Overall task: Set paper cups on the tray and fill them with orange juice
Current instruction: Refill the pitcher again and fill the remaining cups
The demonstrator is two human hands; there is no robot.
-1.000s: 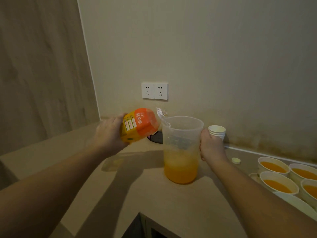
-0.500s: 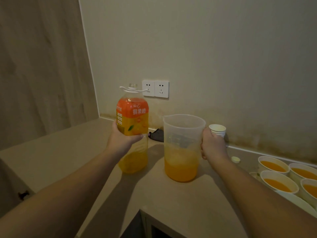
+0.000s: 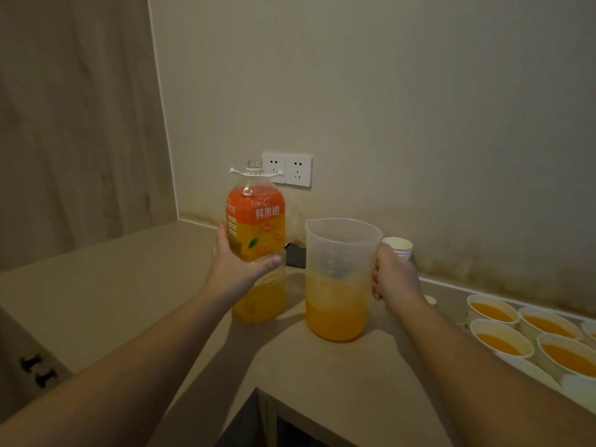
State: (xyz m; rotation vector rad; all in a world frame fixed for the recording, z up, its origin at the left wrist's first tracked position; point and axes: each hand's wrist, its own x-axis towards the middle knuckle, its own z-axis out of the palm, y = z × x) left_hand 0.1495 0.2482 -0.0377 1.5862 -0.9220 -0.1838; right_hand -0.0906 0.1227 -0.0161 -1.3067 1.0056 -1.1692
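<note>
Juice bottle (image 3: 256, 240) upright, neck up

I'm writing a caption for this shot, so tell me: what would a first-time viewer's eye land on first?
The orange juice bottle, cap off and upright on the counter below the wall sockets, gripped by the left hand. Just right of it stands a clear plastic jug, roughly a third full of juice, its handle held by the right hand. At the far right edge, paper cups already filled with juice sit clustered together.
</note>
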